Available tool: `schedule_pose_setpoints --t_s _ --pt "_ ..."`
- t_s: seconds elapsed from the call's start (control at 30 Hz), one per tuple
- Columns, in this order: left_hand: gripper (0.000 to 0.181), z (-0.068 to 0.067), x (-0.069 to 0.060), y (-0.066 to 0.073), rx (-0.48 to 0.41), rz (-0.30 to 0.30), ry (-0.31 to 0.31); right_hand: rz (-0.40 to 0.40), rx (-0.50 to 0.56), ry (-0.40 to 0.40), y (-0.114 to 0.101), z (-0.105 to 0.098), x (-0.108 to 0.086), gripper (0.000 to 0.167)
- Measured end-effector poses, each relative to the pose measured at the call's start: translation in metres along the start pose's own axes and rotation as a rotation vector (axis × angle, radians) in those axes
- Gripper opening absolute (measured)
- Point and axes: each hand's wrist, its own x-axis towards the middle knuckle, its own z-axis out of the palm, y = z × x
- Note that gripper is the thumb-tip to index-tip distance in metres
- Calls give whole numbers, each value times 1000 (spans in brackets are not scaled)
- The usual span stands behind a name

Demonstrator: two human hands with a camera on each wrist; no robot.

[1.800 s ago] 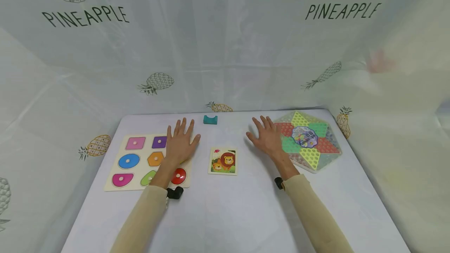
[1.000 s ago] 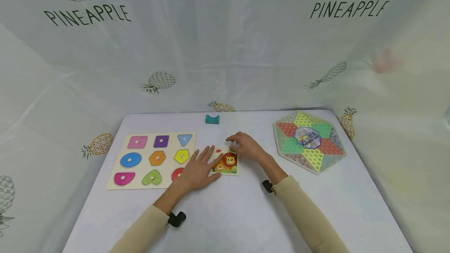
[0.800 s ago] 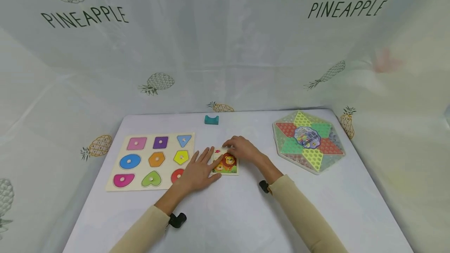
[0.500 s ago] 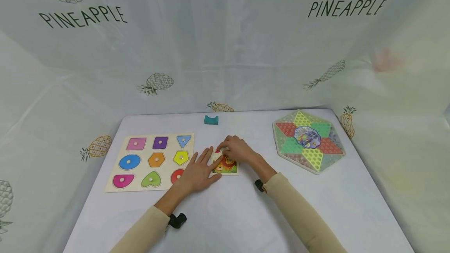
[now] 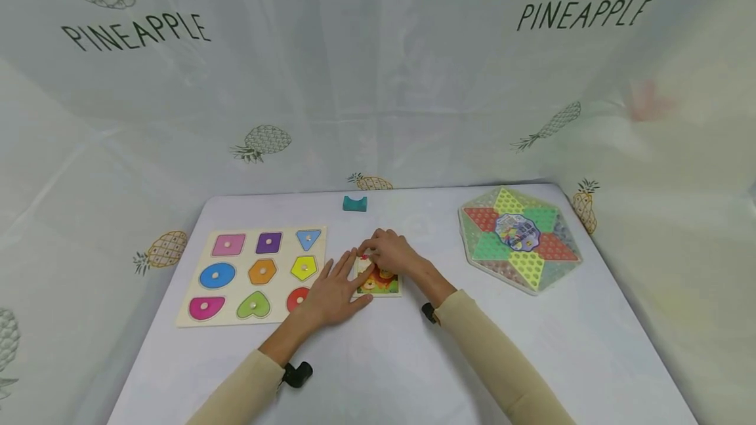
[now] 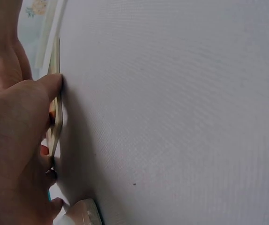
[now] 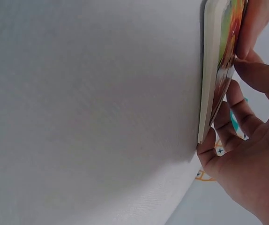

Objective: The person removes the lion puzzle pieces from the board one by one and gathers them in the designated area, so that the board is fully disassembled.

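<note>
A small, light-rimmed lion picture puzzle [image 5: 384, 286] lies flat on the white table. My left hand [image 5: 331, 294] reaches over its left side with fingers spread and straight, index finger across the picture. In the left wrist view the thumb [image 6: 52, 84] touches the near edge of the puzzle [image 6: 56, 126]. My right hand [image 5: 394, 253] is bent over the puzzle's top-left part. The right wrist view shows its thumb [image 7: 256, 75] on the picture and curled fingers at the far edge of the puzzle [image 7: 212, 89]. Whether a separate piece is between them is hidden.
Left of the puzzle lies a shape board [image 5: 236, 317] with colourful knobbed pieces. A small teal block [image 5: 355, 204] with a curved notch stands at the table's back edge. On the right lies a hexagonal game board [image 5: 520, 238]. A pineapple-print curtain [image 5: 378, 84] hangs behind.
Both hands have come from apart to the puzzle in the middle. The left then stays there, while the right slides left along the top edge, its fingers curling.
</note>
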Motion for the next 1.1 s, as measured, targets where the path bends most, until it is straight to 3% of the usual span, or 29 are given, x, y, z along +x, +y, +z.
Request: schedule_pose_setpoints --t_s 0.83,1.1 --pt "71 2 1 0 -12 -8 11 -9 -40 2 -2 3 1 25" --pt "71 3 1 -1 0 -15 6 0 -11 1 -4 3 0 26"
